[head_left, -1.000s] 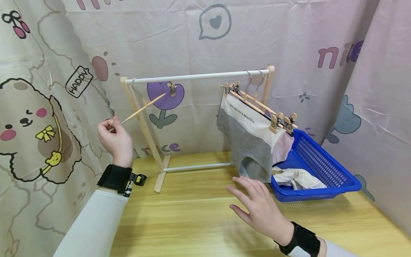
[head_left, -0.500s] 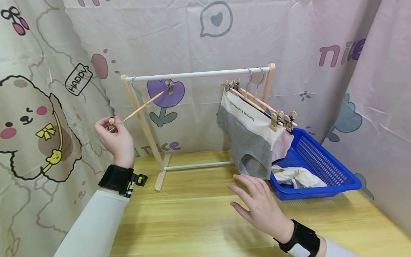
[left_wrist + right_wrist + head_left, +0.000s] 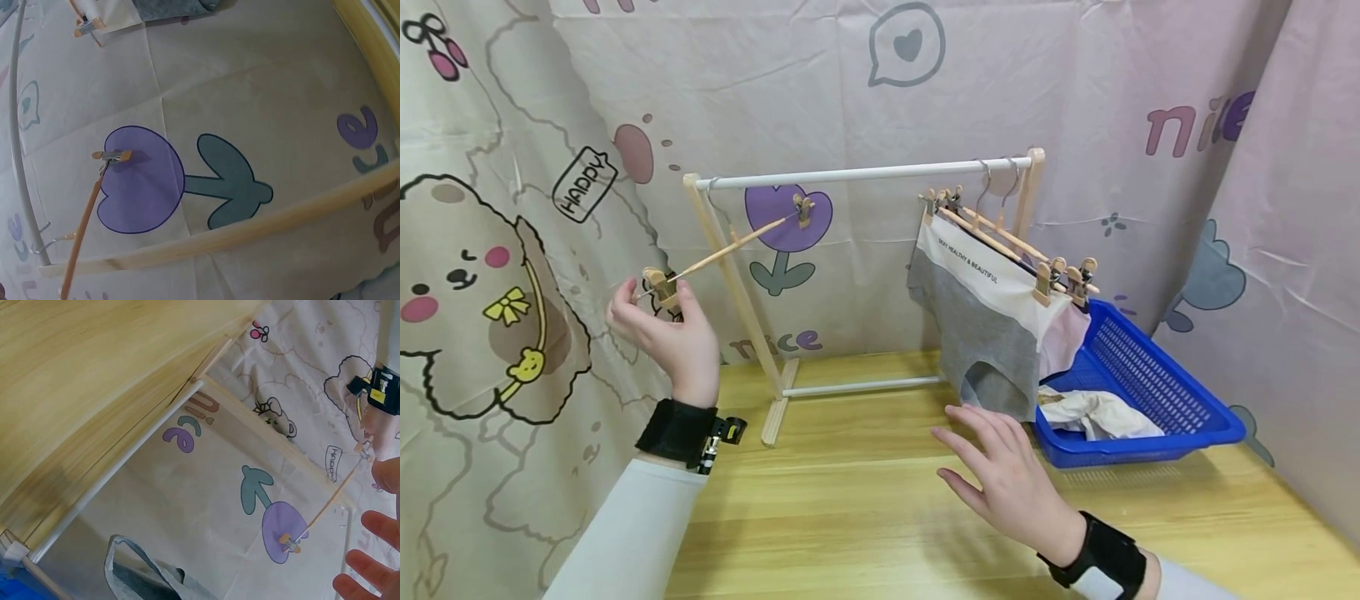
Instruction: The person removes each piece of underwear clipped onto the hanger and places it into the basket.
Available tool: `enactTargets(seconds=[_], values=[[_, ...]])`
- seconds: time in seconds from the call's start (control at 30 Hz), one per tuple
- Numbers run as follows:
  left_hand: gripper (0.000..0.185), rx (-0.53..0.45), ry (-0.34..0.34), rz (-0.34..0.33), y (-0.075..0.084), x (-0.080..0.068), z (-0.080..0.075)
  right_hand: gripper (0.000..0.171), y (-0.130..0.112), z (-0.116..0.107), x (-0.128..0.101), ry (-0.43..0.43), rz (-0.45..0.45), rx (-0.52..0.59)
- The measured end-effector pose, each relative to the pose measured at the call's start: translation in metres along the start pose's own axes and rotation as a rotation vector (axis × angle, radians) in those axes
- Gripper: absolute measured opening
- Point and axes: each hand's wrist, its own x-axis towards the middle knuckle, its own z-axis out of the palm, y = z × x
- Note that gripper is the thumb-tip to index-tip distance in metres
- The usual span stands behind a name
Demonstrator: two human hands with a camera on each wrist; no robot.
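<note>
From my head I see my left hand (image 3: 685, 346) raised at the near end of a wooden hanger (image 3: 733, 249), thumb and fingers parted either side of its near clip (image 3: 662, 289); whether they touch it I cannot tell. The hanger hooks over the white bar (image 3: 850, 175) close to the left post (image 3: 741, 304) and slants across that post to its far clip (image 3: 803, 210). Beyond it a long stretch of bar gives me room before the grey-and-white garment (image 3: 981, 325) and pink garment (image 3: 1060, 343), clipped on two more hangers (image 3: 1000, 231) near the right post (image 3: 1028, 200). My right hand (image 3: 1011, 483) has its fingers spread above the bench (image 3: 850, 508), the tips near the grey hem to my eye. The blue basket (image 3: 1120, 454) takes up that side, a white cloth (image 3: 1101, 417) within its rim. From my left wrist, the hanger rises from the bottom edge, its far clip before a purple flower print (image 3: 147, 200); the bar runs down the left, and the grey-and-white garment's clipped corner sits well apart at the top. From my right wrist, my spread fingers enter at the right edge, the hanger slants beyond them, and the lower rail (image 3: 119, 467) runs alongside the bench.
</note>
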Motion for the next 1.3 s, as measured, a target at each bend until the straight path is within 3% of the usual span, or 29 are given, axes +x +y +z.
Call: enactTargets(seconds=[0.13, 0.27, 0.5, 0.73, 1.07, 1.3], values=[[0.055, 0.049, 0.019, 0.11, 0.0, -0.006, -0.001, 0.046, 0.001, -0.001, 0.0, -0.001, 0.002, -0.001], [0.059, 0.049, 0.018, 0.176, 0.0, -0.014, 0.0, 0.046, 0.002, -0.001, 0.001, 0.008, -0.001, 0.0], [0.059, 0.022, -0.055, 0.269, 0.003, -0.029, 0.001, 0.047, 0.004, -0.004, 0.002, -0.017, 0.031, 0.003], [0.058, 0.037, -0.178, 0.352, 0.007, -0.041, 0.005, 0.049, 0.008, -0.006, 0.002, -0.045, 0.057, -0.003], [0.054, -0.024, -0.372, 0.325, 0.025, -0.054, 0.014, 0.05, 0.009, -0.006, 0.003, -0.067, 0.077, 0.001], [0.052, -0.004, -0.501, 0.432, 0.045, -0.065, 0.027, 0.049, 0.009, -0.005, 0.004, -0.06, 0.084, 0.008]])
